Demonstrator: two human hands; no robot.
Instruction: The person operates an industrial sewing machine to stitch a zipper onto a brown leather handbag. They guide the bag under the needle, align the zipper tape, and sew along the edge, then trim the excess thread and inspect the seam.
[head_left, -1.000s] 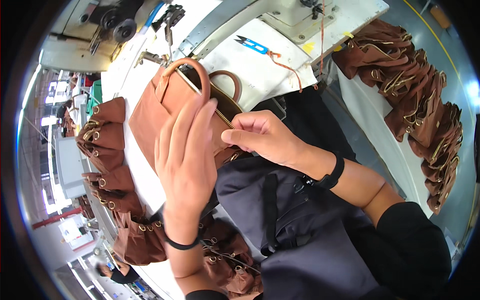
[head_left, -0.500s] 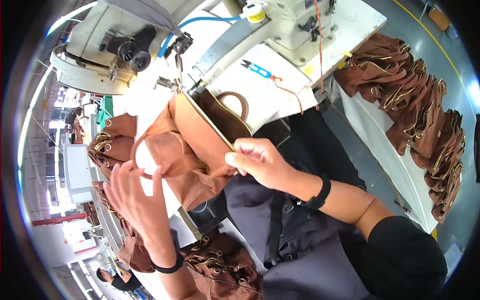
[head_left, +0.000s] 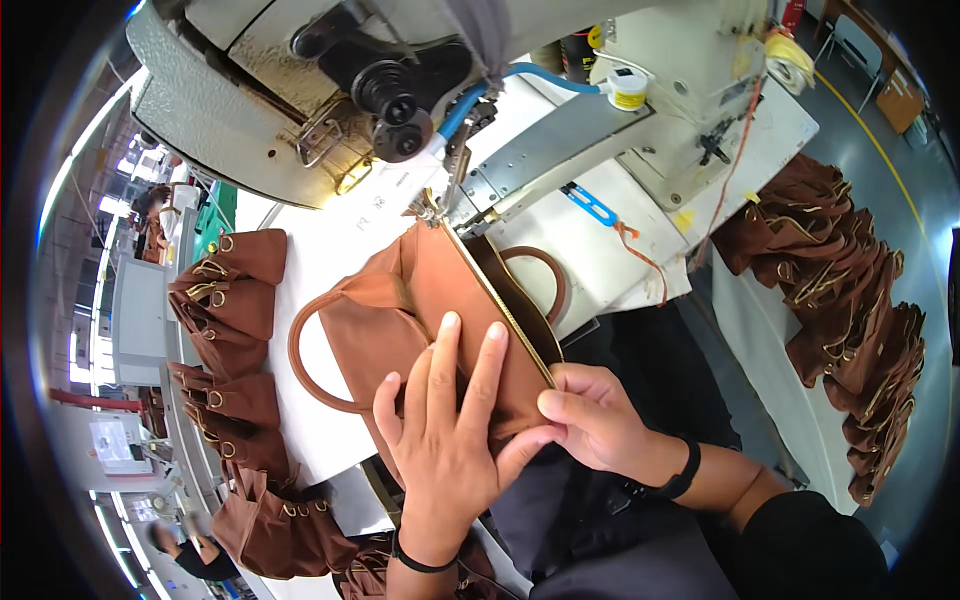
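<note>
A brown handbag with a brass zipper along its top edge lies beneath the sewing machine head. The zipper's far end sits at the presser foot. My left hand lies spread on the bag's side panel, fingers apart and pointing toward the machine. At the near end of the zipper, my right hand pinches the bag's edge between thumb and fingers. One looped handle curves out on the left, the other handle on the right.
Blue thread snips with an orange cord lie on the white table right of the machine bed. Finished-looking brown bags line the left side. A long pile of brown bags rests on a white-covered surface at right. Another person is far lower left.
My left hand has come down from the air onto the bag's panel. My right hand keeps its pinch on the zipper edge. The whole view has shifted closer to the machine.
</note>
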